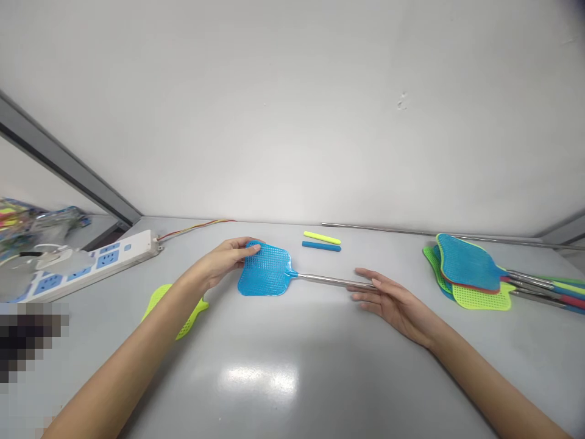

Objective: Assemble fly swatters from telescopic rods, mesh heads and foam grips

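A blue fly swatter (267, 272) with a mesh head and a thin metal rod lies crosswise in front of me. My left hand (231, 261) pinches the upper left corner of its head, thumb on top. At the rod's far end is my right hand (388, 302), with its fingers stretched out and apart. The rod's tip reaches the thumb and fingers there, touching them loosely. Behind the swatter lie a yellow grip tube (322, 238) and a blue grip tube (321, 246), side by side. Partly hidden beneath my left forearm is a yellow-green swatter head (194, 317).
A pile of swatters (470, 262) in several colours lies at the right, handles pointing right. Thin metal rods (388, 229) run along the wall. At the left are a power strip (107, 262) with a plug and cable, and plastic-wrapped items (46, 222) beyond a metal frame post (68, 161).
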Motion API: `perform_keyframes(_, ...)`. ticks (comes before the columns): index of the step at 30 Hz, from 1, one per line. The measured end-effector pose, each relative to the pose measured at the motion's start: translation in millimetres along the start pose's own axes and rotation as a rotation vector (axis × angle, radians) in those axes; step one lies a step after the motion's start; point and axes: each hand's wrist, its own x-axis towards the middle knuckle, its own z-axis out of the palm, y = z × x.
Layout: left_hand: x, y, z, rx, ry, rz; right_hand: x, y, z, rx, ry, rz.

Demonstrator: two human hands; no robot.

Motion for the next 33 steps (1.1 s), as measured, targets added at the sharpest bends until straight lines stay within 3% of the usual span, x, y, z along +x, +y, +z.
perform_keyframes(2, 2, -1, 1, 0.126, 0.09, 0.053, 0, 0, -1, 0.006, -0.016, -0.004)
perform_keyframes(5, -1, 1, 13, 0.489, 0.332, 0.159, 2, 1, -3, 0.007, -0.04, -0.003)
perform_keyframes(7, -6, 2, 27, 0.737, 0.457, 0.305, 3, 2, -4, 0.001, -0.047, 0.003)
perform_keyframes(9, -14, 1, 45, 0.89, 0.396, 0.457, 3, 2, -5, -0.008, -0.046, 0.005)
perform_keyframes(10, -18, -1, 54, 0.923, 0.303, 0.511, 3, 2, -5, -0.013, -0.045, 0.006)
perform_keyframes(13, -28, -6, 78, 0.946, 0.088, 0.597, 3, 3, -4, -0.018, -0.048, 0.011)
perform_keyframes(16, -31, -12, 92, 0.953, -0.015, 0.671, 2, 4, -3, -0.018, -0.049, 0.014)
perform_keyframes(27, -19, -22, 98, 0.875, 0.118, 0.694, 2, 1, -1, 0.154, 0.03, -0.023)
perform_keyframes(33, -18, -24, 98, 0.85, 0.14, 0.702, 9, 3, -12, 0.152, 0.146, -0.2)
